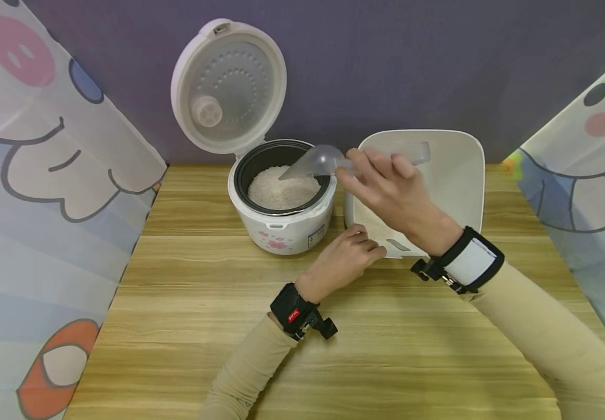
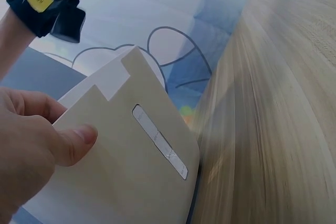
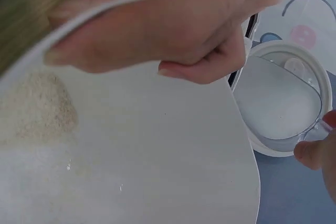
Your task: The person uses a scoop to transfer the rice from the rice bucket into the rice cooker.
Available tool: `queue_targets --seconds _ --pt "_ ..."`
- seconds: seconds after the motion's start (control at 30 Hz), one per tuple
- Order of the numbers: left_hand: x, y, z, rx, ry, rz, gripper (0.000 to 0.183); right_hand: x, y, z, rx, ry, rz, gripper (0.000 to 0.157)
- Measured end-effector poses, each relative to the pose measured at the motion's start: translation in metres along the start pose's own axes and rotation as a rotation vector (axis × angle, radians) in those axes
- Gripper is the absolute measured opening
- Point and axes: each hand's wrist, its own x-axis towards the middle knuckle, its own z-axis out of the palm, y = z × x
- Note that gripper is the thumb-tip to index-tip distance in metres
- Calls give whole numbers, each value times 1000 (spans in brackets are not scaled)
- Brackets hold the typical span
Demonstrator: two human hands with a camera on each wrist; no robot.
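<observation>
My right hand [image 1: 392, 192] grips the handle of a clear plastic scoop [image 1: 317, 161], tipped down over the open rice cooker [image 1: 281, 234]. White rice [image 1: 276, 191] lies heaped in its dark inner pot, right below the scoop's lip. In the right wrist view the scoop [image 3: 278, 98] looks see-through, without rice in its bowl. With my left hand [image 1: 345, 259] I hold the near rim of a white rice bin [image 1: 457, 181], thumb outside and fingers inside, as the left wrist view shows. The bin leans toward me. Some rice [image 3: 44, 108] remains low inside it.
The cooker's lid [image 1: 231, 87] stands raised behind the pot, near the dark back wall [image 1: 386, 64]. Cartoon-printed sheets [image 1: 39, 233] flank both sides of the wooden table [image 1: 186, 303]. A slotted clear strip [image 2: 160, 141] runs down the bin's front.
</observation>
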Motion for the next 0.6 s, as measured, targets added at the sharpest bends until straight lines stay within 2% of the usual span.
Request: queue_targets --seconds 0.17,0.33,0.47,0.6 --pt "0 0 0 -5 -7 1 18 -8 -2 -7 172 54 249 23" --pt "0 0 -1 -18 -17 -6 13 -26 3 -21 287 94 464 14" --pt "0 0 -2 -24 -24 -4 12 -48 10 -35 339 116 589 22" --pt "0 1 -2 -33 -31 -4 12 -67 15 -47 350 183 678 29"
